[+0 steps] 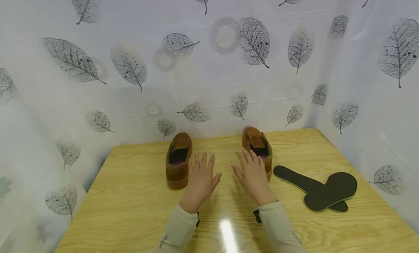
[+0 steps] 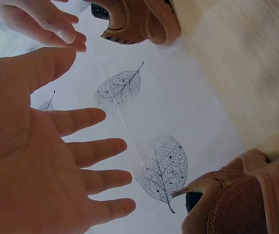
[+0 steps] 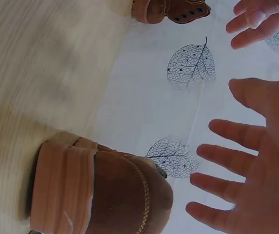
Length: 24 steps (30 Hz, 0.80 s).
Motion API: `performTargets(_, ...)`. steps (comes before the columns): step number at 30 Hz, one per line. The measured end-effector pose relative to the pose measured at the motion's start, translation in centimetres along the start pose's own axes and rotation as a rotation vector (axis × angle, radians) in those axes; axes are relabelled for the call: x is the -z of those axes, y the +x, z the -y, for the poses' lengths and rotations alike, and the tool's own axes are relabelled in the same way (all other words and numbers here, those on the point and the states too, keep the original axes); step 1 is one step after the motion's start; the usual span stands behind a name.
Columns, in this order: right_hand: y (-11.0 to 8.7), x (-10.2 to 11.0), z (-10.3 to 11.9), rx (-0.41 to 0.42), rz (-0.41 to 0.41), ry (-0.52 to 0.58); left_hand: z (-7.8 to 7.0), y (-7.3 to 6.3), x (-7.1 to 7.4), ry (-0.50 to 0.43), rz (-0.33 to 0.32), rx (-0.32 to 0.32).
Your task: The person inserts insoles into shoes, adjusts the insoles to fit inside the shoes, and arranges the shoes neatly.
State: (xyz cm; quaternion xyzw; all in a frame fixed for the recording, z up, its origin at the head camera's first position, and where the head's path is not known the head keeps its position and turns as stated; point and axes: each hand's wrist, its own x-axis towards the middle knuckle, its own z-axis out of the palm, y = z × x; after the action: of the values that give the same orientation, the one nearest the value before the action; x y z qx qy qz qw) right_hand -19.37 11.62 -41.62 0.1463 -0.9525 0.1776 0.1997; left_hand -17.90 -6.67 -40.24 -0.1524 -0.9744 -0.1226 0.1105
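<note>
Two brown leather shoes stand upright toward the back of the wooden table, well apart from each other. In the head view my left hand [image 1: 201, 180] hovers beside the left shoe [image 1: 178, 174], fingers spread and straight, overlapping its right edge. Over the near inner side of the right shoe [image 1: 253, 136] my right hand [image 1: 253, 174] is held out, fingers also extended. Both palms are bare in the left wrist view, where the left hand [image 2: 42, 146] shows nothing in it, and in the right wrist view of the right hand [image 3: 261, 165].
Two black insoles [image 1: 340, 189] lie crossed on the right side of the wooden table [image 1: 131, 209]. A white curtain [image 1: 203, 82] printed with grey leaves hangs behind the table and along both sides.
</note>
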Motion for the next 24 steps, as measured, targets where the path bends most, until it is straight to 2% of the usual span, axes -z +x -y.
performTargets(7, 0.1, -0.5, -1.6, -0.065, -0.078, -0.018, 0.0, 0.0, 0.1, -0.013, -0.004, 0.001)
performTargets(15, 0.0, -0.4, -2.8, -0.167, -0.057, 0.009, 0.0, 0.0, 0.2, -0.019, 0.007, 0.003)
performTargets(24, 0.0, -0.8, -3.6, -0.251, -0.134, 0.033, 0.1, 0.0, 0.2, -0.023, 0.004, -0.002)
